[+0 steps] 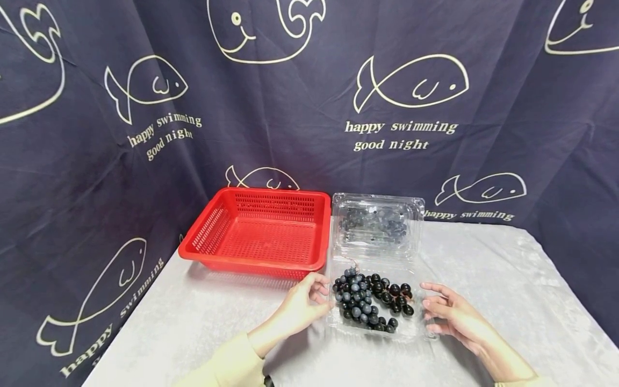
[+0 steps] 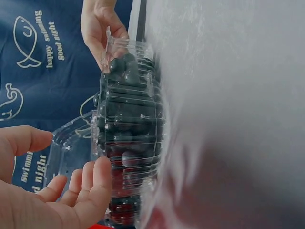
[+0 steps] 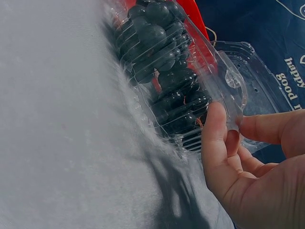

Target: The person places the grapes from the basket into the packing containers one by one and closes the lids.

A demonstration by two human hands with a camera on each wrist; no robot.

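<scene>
An opened clear plastic clamshell box sits on the table with bunches of dark grapes in its base. Its lid is tipped back behind. My left hand is at the box's left side; in the left wrist view the fingertips are at the ribbed wall and the thumb is apart from it. At the opposite end, my right hand pinches the rim between thumb and fingers. Some right fingers are hidden behind others.
A red perforated plastic basket stands left of the box, near the back of the table. The table has a pale grey cloth. Dark blue curtains with fish prints hang behind and at both sides.
</scene>
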